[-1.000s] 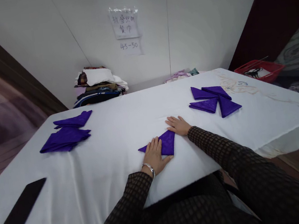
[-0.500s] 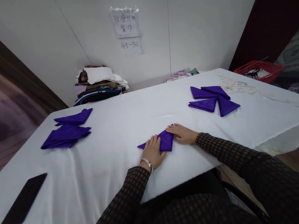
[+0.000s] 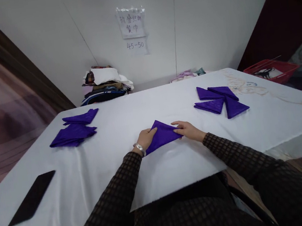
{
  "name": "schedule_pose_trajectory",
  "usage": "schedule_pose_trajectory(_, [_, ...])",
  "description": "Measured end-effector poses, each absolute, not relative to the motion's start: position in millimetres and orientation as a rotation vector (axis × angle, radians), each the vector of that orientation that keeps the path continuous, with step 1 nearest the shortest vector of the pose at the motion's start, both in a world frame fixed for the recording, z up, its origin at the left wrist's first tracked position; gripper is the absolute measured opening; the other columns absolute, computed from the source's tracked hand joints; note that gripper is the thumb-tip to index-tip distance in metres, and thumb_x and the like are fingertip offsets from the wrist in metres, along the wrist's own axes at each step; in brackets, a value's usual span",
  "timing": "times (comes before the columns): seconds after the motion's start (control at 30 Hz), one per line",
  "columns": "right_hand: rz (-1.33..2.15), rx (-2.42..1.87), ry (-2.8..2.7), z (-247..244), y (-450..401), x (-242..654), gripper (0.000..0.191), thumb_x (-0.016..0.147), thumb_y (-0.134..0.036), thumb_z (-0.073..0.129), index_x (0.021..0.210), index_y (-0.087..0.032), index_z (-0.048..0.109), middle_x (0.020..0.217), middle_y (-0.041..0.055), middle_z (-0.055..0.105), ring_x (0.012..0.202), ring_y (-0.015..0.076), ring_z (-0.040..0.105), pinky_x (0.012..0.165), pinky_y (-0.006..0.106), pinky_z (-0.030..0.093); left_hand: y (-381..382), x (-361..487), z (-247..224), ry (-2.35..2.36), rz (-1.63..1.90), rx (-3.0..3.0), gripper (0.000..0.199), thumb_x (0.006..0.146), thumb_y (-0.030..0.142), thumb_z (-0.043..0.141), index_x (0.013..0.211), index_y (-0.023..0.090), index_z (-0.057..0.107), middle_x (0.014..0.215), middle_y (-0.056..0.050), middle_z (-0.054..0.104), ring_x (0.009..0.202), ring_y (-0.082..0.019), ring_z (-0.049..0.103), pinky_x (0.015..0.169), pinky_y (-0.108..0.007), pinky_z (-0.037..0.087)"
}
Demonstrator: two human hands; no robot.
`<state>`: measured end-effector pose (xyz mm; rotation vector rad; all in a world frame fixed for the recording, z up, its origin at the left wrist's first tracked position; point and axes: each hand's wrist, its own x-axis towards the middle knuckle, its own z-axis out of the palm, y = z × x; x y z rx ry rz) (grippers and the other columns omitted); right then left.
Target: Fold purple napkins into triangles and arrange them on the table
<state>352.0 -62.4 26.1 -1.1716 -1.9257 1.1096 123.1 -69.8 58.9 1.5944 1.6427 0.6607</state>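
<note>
A folded purple cloth (image 3: 163, 134) in a triangular shape is held between my two hands over the white-covered table (image 3: 121, 184). My left hand (image 3: 147, 139) grips its left side, thumb on top, with a bracelet at the wrist. At the right corner, my right hand (image 3: 187, 130) pinches the cloth between thumb and fingers. Several folded purple cloths (image 3: 234, 105) lie in a fan at the right. More purple cloths (image 3: 72, 134) are heaped at the left; their number is hard to tell.
A dark flat piece (image 3: 32, 198) lies at the table's left front. Behind the table are a stack of clothes (image 3: 104, 84) and a paper sign (image 3: 132, 24) on the wall. A red basket (image 3: 282, 72) stands beyond the right edge.
Both hands were laid flat on the cloth; now they grip its two sides. The cloth has turned, with a point facing away from me. The view has shifted slightly.
</note>
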Motion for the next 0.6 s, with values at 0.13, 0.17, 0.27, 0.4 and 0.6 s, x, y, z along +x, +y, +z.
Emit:
schedule_pose_trajectory(0.13, [0.91, -1.505, -2.102, 29.5, -65.6, 349.9, 0.03, 0.085, -0.032, 0.05, 0.111, -0.017, 0.056, 0.076, 0.0029, 0.066, 0.064, 0.016, 0.061, 0.062, 0.027, 0.045, -56.4, 126.9, 45.9, 1.764, 0.492, 1.756, 0.042, 0.078, 0.052, 0.049, 0.067, 0.015, 0.065, 0.066, -0.007, 0.065, 0.07, -0.022, 0.061, 0.064, -0.031, 0.043])
schedule_pose_trajectory(0.17, [0.74, -1.59, -2.186, 29.4, -68.1, 349.7, 0.029, 0.086, -0.034, 0.051, 0.109, -0.018, 0.057, 0.081, 0.0053, 0.067, 0.072, 0.0183, 0.062, 0.066, 0.028, 0.044, -55.4, 128.5, 41.3, 1.802, 0.461, 1.797, 0.04, 0.078, 0.051, 0.051, 0.067, 0.015, 0.065, 0.069, -0.008, 0.066, 0.074, -0.024, 0.061, 0.067, -0.032, 0.043])
schedule_pose_trajectory(0.27, [0.34, -1.719, -2.386, 27.3, -77.3, 349.0, 0.029, 0.089, -0.038, 0.047, 0.105, -0.017, 0.059, 0.096, 0.0119, 0.066, 0.09, 0.0247, 0.06, 0.076, 0.033, 0.041, -57.9, 132.4, 29.8, 1.898, 0.418, 1.889, 0.037, 0.08, 0.049, 0.051, 0.083, 0.016, 0.065, 0.089, -0.012, 0.066, 0.092, -0.027, 0.059, 0.076, -0.034, 0.043])
schedule_pose_trajectory(0.4, [0.193, -1.66, -2.411, 21.0, -84.8, 349.7, 0.029, 0.09, -0.039, 0.045, 0.102, -0.017, 0.058, 0.099, 0.0139, 0.063, 0.095, 0.0275, 0.056, 0.081, 0.037, 0.039, -69.5, 138.0, 27.0, 1.998, 0.403, 2.157, 0.045, 0.087, 0.047, 0.041, 0.117, 0.016, 0.053, 0.115, -0.013, 0.058, 0.105, -0.026, 0.054, 0.086, -0.036, 0.042])
schedule_pose_trajectory(0.6, [0.168, -1.57, -2.352, 13.3, -82.9, 355.3, 0.023, 0.089, -0.036, 0.048, 0.098, -0.017, 0.059, 0.094, 0.0106, 0.062, 0.091, 0.0247, 0.054, 0.079, 0.036, 0.041, -91.4, 153.4, 23.4, 1.557, 0.312, 2.656, 0.061, 0.089, 0.054, 0.033, 0.137, 0.017, 0.035, 0.146, -0.008, 0.033, 0.135, -0.025, 0.025, 0.112, -0.044, 0.013])
